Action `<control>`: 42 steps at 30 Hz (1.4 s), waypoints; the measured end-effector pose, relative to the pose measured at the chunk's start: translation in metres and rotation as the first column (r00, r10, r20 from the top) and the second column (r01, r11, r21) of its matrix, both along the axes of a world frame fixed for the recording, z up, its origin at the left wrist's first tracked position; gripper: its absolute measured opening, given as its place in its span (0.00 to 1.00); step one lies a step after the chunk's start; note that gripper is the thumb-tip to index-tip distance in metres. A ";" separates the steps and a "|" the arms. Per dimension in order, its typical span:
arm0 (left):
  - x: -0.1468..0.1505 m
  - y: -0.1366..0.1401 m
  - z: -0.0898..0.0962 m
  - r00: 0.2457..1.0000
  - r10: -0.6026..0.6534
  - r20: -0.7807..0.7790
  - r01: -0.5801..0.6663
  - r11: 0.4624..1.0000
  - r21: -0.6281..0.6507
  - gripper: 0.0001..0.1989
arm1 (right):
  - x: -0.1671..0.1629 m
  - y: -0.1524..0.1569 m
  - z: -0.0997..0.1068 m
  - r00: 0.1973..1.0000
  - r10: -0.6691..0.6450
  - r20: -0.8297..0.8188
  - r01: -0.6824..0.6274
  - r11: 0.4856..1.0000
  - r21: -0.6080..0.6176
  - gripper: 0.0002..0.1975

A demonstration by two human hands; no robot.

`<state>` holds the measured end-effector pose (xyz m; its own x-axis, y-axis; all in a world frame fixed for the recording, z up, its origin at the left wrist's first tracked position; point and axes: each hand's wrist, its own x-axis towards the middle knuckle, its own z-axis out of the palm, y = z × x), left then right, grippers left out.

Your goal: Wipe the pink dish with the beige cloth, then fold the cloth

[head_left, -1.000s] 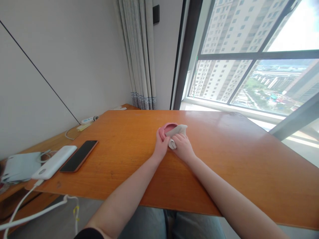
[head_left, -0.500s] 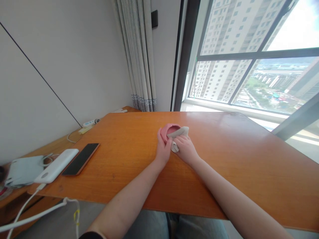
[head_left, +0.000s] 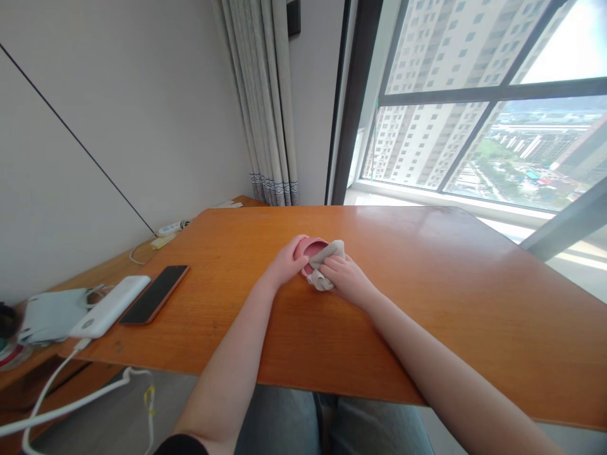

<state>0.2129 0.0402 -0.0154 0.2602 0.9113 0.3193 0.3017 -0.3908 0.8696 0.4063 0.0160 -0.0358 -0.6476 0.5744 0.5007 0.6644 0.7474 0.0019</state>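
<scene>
A small pink bowl (head_left: 307, 248) is held over the middle of the wooden table, its opening tilted toward me. My left hand (head_left: 286, 261) is closed around its left side, thumb at the near rim. In my right hand (head_left: 347, 276) is a greyish-white cloth (head_left: 321, 281), bunched and pressed against the bowl's near right side. Part of the cloth lies across the opening and covers some of the inside. The fingertips of my right hand are partly hidden in its folds.
On the table's left side lie a dark phone (head_left: 155, 294) and a white power bank (head_left: 111, 306) with a cable plugged in. A pale pouch (head_left: 54, 316) and a power strip (head_left: 169, 229) are beyond the left edge. A window (head_left: 455, 151) stands behind.
Both hands have moved slightly left with the bowl and cloth. My left hand has shifted round to the bowl's outer left side, and the bowl has turned. More cloth now hangs at its near side.
</scene>
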 end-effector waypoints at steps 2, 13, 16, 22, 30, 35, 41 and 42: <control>0.007 -0.002 -0.004 0.995 0.074 0.065 -0.072 0.997 -0.032 0.23 | -0.001 0.000 -0.003 0.999 -0.025 -0.023 0.026 0.999 0.027 0.03; 0.035 -0.011 -0.014 0.944 0.178 0.278 -0.188 0.982 0.008 0.26 | -0.006 0.001 -0.006 0.983 -0.155 -0.100 0.161 0.985 0.054 0.04; 0.017 -0.002 -0.006 0.974 0.124 0.188 -0.131 0.991 0.030 0.27 | -0.002 0.005 -0.001 0.999 -0.053 -0.009 0.053 0.997 0.051 0.04; 0.025 -0.010 -0.008 0.955 0.192 0.226 -0.198 0.980 0.002 0.29 | 0.001 0.003 0.000 0.997 -0.079 0.004 0.079 0.995 0.060 0.08; 0.050 -0.024 -0.017 0.866 0.330 0.376 -0.330 0.942 -0.067 0.25 | -0.020 -0.011 -0.009 0.963 -0.222 -0.152 0.226 0.974 0.009 0.05; 0.019 -0.002 -0.009 0.961 0.192 0.201 -0.159 0.973 -0.170 0.19 | -0.009 -0.003 -0.004 0.998 -0.055 -0.006 0.054 0.995 -0.078 0.05; 0.021 -0.001 -0.012 0.880 0.225 0.418 -0.054 0.923 -0.382 0.28 | -0.008 -0.009 0.007 0.993 -0.095 0.072 0.096 0.995 -0.007 0.05; 0.027 -0.004 -0.012 0.836 0.255 0.486 -0.069 0.927 -0.368 0.31 | -0.008 -0.010 0.010 0.991 -0.123 0.051 0.121 0.992 0.041 0.06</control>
